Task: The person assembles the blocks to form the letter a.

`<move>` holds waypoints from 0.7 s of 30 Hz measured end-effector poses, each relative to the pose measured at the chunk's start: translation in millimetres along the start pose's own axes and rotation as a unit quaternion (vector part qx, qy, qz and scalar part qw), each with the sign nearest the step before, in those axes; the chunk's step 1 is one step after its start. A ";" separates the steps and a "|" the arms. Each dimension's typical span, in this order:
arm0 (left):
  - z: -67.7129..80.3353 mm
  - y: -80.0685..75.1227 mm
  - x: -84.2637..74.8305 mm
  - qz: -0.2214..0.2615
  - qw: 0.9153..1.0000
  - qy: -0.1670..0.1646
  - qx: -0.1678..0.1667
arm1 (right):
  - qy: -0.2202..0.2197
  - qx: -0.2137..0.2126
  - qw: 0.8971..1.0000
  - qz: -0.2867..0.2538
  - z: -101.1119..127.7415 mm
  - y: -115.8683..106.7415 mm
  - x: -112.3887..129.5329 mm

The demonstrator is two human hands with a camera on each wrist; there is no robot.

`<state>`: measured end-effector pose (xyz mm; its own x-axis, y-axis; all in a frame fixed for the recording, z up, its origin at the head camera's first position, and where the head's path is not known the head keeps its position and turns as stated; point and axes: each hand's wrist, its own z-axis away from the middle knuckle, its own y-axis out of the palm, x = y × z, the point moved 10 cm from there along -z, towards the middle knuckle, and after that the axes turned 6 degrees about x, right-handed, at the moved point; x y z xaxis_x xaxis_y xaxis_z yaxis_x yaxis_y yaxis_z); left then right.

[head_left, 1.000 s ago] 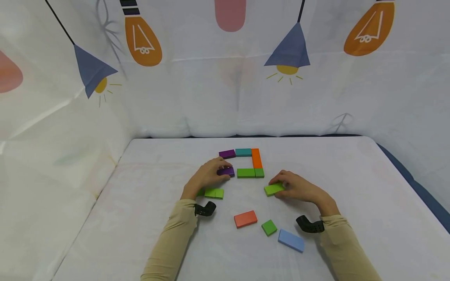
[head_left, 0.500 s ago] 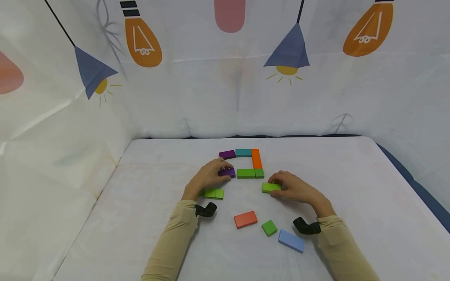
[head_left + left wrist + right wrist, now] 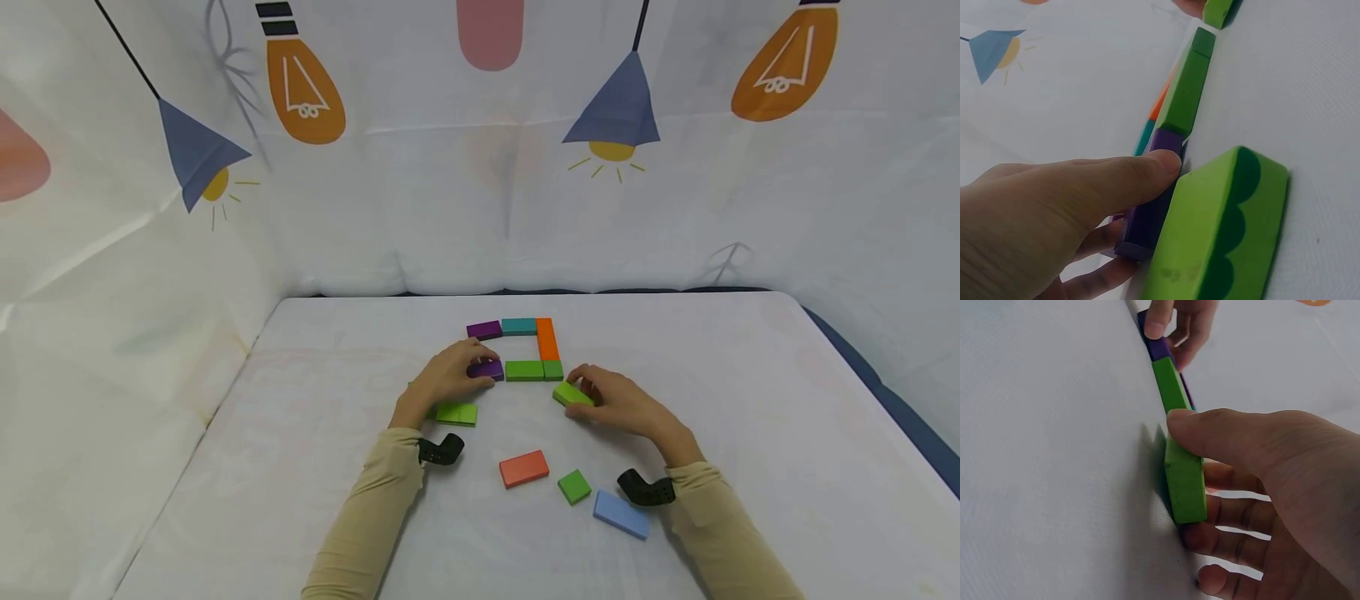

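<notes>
My left hand pinches a purple block between thumb and fingers, its end right at the long green block. A small green block sits against the other end of that green one. Behind them an orange block, a teal block and a second purple block form the rest of an open outline. My right hand grips a light green block just right of the small green block, thumb on its near side.
Light green blocks lie by my left wrist, one with a dark green scalloped edge. Nearer me are a red-orange block, a green square block and a blue block. A printed white curtain stands behind the table.
My right hand has moved left with the light green block, which has turned and come nearer the outline. My left hand has slid the purple block slightly right, against the long green block.
</notes>
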<state>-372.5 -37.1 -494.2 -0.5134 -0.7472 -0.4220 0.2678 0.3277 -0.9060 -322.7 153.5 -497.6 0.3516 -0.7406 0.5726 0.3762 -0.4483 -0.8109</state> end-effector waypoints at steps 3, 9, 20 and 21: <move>-0.4 0.5 -0.3 -0.004 1.000 -0.001 0.000 | 0.009 -0.004 1.000 0.009 -1.0 1.0 -1.1; 0.1 0.6 -0.5 -0.003 1.000 -0.006 0.000 | 0.034 -0.015 0.999 0.015 -3.2 2.5 -3.6; -0.6 0.8 -0.6 -0.003 1.000 -0.006 -0.002 | 0.084 -0.033 0.995 0.040 -4.1 4.4 -6.4; -0.8 0.9 -0.6 -0.003 1.000 -0.005 -0.002 | 0.085 -0.034 0.995 0.042 -4.0 4.3 -5.8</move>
<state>-372.5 -35.9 -494.8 -0.5071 -0.7550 -0.4157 0.2606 0.3254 -0.9090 -326.5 153.9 -504.9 0.2266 -0.8488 0.4776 0.2905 -0.4092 -0.8650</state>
